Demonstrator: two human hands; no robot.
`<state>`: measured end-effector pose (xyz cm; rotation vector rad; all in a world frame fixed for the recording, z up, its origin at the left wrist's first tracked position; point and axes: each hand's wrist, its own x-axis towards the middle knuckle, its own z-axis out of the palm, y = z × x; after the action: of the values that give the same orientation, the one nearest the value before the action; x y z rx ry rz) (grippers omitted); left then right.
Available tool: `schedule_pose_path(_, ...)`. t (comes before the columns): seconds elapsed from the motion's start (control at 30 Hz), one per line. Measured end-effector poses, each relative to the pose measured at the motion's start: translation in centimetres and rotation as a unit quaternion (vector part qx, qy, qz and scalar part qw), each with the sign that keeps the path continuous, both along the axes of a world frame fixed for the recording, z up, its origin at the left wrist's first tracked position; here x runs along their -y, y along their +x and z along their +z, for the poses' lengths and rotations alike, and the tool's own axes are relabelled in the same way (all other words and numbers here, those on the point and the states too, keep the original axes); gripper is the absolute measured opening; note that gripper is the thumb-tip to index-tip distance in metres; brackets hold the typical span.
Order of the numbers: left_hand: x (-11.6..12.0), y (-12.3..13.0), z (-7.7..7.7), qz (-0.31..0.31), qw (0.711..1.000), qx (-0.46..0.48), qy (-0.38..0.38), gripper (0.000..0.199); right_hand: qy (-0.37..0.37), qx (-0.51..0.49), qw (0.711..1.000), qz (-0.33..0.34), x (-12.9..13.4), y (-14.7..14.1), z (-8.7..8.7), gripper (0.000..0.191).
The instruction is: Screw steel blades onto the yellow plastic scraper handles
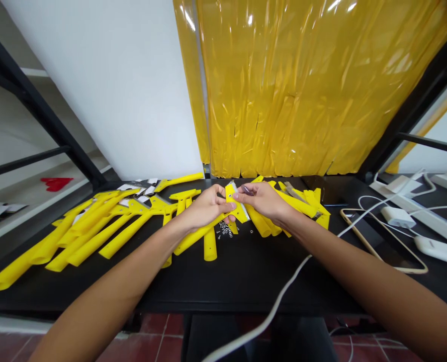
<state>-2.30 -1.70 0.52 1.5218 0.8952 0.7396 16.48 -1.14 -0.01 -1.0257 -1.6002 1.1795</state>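
Note:
My left hand (210, 206) is closed round a yellow scraper (232, 193) with a metal blade edge, holding it tilted over the table with its handle down to the left. My right hand (263, 201) is closed at the scraper's head, its thumb near a hole in the yellow plate. Between its fingers a small dark metal piece (247, 190) shows; its kind is unclear. Below the hands lies a small heap of screws and nuts (226, 230). Yellow scraper handles (121, 234) are piled to the left, and more yellow scrapers (302, 201) lie behind my right hand.
A tablet in a gold-edged case (385, 241) lies on the black table (268, 286) at the right. White cables, a charger (397, 217) and a power strip (419, 201) are beside it. A white cable (283, 296) crosses the table's front. Yellow plastic sheeting (302, 85) hangs behind.

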Motion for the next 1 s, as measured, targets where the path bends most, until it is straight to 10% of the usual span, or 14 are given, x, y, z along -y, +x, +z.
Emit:
schedule_pose_path(0.17, 0.5, 0.0, 0.2, 0.063, 0.984, -0.078, 0.148, 0.068, -0.099, -0.017, 0.994, -0.035, -0.1, 0.1, 0.0, 0.032)
schedule_pose_path(0.37, 1.6, 0.3, 0.3, 0.079, 0.836, -0.319, 0.44, 0.042, -0.142, -0.059, 0.987, -0.042, -0.9, 0.7, -0.6, 0.031)
schedule_pose_path(0.63, 1.3, 0.0, -0.7, 0.032, 0.746, -0.44, 0.499, 0.05, -0.168, -0.115, 0.979, -0.019, -0.6, 0.5, -0.5, 0.026)
schedule_pose_path(0.73, 0.5, -0.7, -0.2, 0.067, 0.762, -0.412, 0.495, 0.039, -0.147, -0.102, 0.984, 0.008, -0.5, 0.6, -0.1, 0.031)
schedule_pose_path(0.83, -0.8, -1.7, 0.5, 0.154, 0.816, -0.3, 0.47, 0.013, 0.023, 0.048, 0.999, 0.01, -0.4, 1.2, 0.3, 0.03)
schedule_pose_path(1.0, -2.7, -3.2, 1.2, 0.235, 0.907, -0.232, 0.26, 0.033, 0.284, 0.376, 0.862, 0.186, -0.2, 2.1, -0.3, 0.003)
